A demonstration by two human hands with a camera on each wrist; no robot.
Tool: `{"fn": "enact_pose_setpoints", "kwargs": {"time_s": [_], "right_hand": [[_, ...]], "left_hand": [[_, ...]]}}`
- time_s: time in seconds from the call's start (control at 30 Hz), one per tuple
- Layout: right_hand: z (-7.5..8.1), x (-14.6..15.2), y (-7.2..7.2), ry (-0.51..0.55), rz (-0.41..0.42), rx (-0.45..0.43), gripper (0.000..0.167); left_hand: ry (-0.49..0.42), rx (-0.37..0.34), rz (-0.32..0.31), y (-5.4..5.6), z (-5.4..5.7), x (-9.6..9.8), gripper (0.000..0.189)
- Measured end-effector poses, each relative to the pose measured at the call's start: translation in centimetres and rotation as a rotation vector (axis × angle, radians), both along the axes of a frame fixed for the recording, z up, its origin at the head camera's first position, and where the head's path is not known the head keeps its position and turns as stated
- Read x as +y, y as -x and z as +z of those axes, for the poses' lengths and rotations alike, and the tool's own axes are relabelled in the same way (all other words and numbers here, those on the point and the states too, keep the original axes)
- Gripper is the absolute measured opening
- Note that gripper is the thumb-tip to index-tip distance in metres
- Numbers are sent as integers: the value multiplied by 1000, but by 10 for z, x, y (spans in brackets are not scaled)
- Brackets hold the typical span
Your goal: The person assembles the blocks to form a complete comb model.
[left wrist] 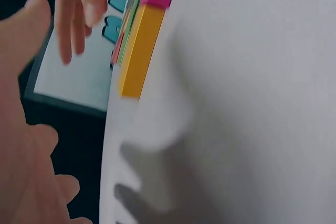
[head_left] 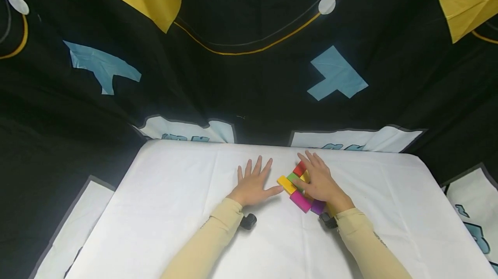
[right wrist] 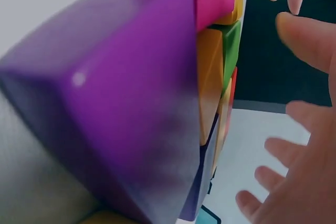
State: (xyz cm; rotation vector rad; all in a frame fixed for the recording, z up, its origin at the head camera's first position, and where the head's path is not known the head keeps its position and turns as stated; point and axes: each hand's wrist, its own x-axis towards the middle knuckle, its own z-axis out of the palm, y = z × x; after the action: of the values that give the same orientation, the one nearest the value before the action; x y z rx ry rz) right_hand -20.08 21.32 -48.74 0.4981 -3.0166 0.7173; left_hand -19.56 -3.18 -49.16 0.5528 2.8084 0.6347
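Note:
Colored blocks lie close together on the white-covered table: a yellow-orange block (head_left: 285, 184), a magenta block (head_left: 300, 201), a purple block (head_left: 317, 206), a green block (head_left: 292, 177) and a red block (head_left: 299, 168). My left hand (head_left: 253, 187) is spread flat just left of the group, its thumb tip by the yellow-orange block. Over the group's right side hovers my right hand (head_left: 320, 184), fingers extended, hiding some blocks beneath. The purple block (right wrist: 136, 87) looms large in the right wrist view, with an orange block (right wrist: 209, 77) behind it. Neither hand grips anything.
White cloth (head_left: 167, 197) covers the table. Behind its far edge hangs a black curtain (head_left: 241, 88) with yellow and blue shapes. Each wrist carries a small dark camera, such as the one on the left wrist (head_left: 248, 221).

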Motion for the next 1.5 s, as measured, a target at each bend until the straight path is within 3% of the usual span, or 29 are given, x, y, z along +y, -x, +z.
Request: {"fn": "enact_pose_setpoints", "kwargs": {"time_s": [0.2, 0.37, 0.73, 1.03, 1.33, 1.5], "right_hand": [[-1, 2, 0, 9, 60, -14, 77], [1, 5, -2, -7, 75, -41, 70], [8, 8, -3, -6, 157, -70, 61], [7, 6, -2, -39, 215, -75, 58], [8, 8, 1, -69, 280, -70, 55], [7, 8, 1, -91, 288, -69, 54]], "left_hand": [[-69, -18, 12, -4, -6, 19, 91], [-75, -24, 4, -7, -9, 31, 86], [-35, 55, 73, -12, -11, 53, 73], [-11, 116, 127, -17, -8, 61, 56], [-1, 165, 183, -15, -9, 62, 53], [-11, 185, 180, -15, -5, 56, 49]]}}
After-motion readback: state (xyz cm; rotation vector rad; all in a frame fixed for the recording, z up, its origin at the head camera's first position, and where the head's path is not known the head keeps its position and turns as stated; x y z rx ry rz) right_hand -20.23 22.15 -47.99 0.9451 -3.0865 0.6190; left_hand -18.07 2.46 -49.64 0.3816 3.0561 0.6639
